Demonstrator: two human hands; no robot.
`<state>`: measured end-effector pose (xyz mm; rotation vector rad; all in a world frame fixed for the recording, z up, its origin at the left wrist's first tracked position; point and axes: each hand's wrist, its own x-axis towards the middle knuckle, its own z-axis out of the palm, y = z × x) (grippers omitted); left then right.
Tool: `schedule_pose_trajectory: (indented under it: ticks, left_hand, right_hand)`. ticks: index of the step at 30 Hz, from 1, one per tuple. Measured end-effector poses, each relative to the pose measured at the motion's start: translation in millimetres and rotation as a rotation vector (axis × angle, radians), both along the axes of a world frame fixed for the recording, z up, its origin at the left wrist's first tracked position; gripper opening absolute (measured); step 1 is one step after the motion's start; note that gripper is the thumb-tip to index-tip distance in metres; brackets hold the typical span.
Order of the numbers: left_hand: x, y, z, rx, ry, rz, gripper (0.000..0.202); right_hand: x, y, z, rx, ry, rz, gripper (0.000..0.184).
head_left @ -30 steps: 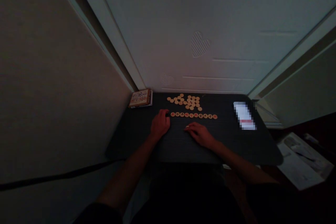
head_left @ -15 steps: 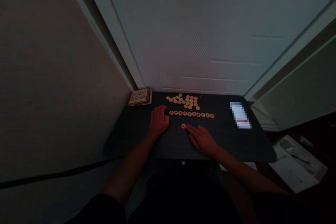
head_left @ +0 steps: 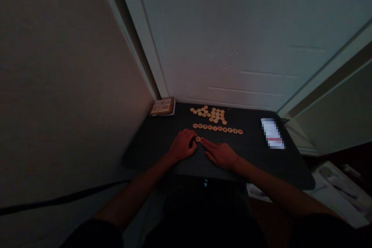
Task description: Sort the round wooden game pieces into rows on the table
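A small dark table [head_left: 151, 139] stands against a white door. On it lie a heap of several plain round wooden pieces [head_left: 209, 114] and, nearer me, a straight row of several pieces with red marks [head_left: 217, 128]. One red-marked piece [head_left: 198, 139] lies alone below the row's left end. My left hand [head_left: 183, 147] rests on the table just left of that piece, fingers curled. My right hand [head_left: 220, 153] lies flat with fingers stretched out, its fingertips touching the single piece from the right.
A small printed box [head_left: 162, 107] sits at the table's back left corner. A white blurred card [head_left: 272, 133] lies near the right edge. A wall closes in on the left; papers [head_left: 331, 192] lie on the floor to the right.
The single red-marked piece has slid left under my right fingertips. My left hand has come down from the row's left end to meet it.
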<state>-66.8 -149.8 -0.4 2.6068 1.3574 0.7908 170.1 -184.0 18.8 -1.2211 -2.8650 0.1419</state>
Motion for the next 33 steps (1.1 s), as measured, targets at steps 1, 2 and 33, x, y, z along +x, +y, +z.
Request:
schedule_pose_trajectory:
  ticks: [1, 2, 33]
  left_hand:
    - [-1.2, -4.5, -0.6, 0.005, -0.005, -0.011, 0.024]
    - [-2.2, -7.9, -1.2, 0.010, -0.009, -0.014, 0.023]
    - [-15.1, 42.5, -22.8, 0.002, -0.071, 0.348, 0.023]
  right_hand:
    - [-2.7, 1.5, 0.8, -0.008, -0.010, -0.004, 0.059]
    - [-5.0, 2.9, 1.2, -0.015, -0.015, -0.007, 0.060]
    - [-7.6, 8.6, -7.7, -0.037, 0.193, -0.072, 0.046]
